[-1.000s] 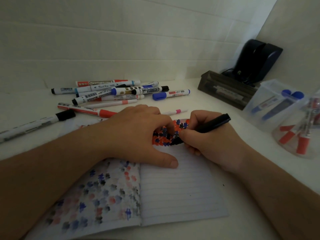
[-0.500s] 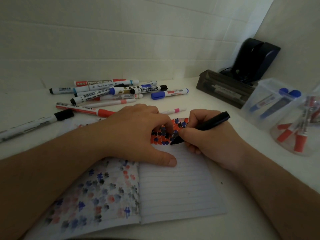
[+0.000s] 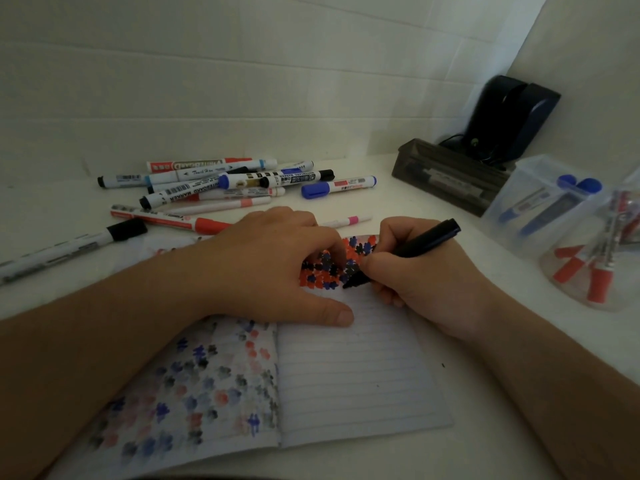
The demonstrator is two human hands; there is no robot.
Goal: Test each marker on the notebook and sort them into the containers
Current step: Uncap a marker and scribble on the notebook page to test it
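Note:
An open lined notebook (image 3: 353,382) lies in front of me, its pages dotted with red, blue and black marks. My left hand (image 3: 270,268) rests flat on the top of the notebook and holds it down. My right hand (image 3: 419,271) grips a black marker (image 3: 415,245) with its tip on the right page, among the marks. A pile of several loose markers (image 3: 225,183) lies on the table behind the notebook. At the right stand a clear container with blue markers (image 3: 540,206) and a clear container with red markers (image 3: 599,258).
A dark tray (image 3: 446,176) holding markers sits at the back right, with a black device (image 3: 509,119) behind it in the corner. One long marker with a black cap (image 3: 69,247) lies at the far left. White walls close the back and right sides.
The right hand has shifted the black marker's tip slightly over the page while marking. The left hand has stayed on the notebook.

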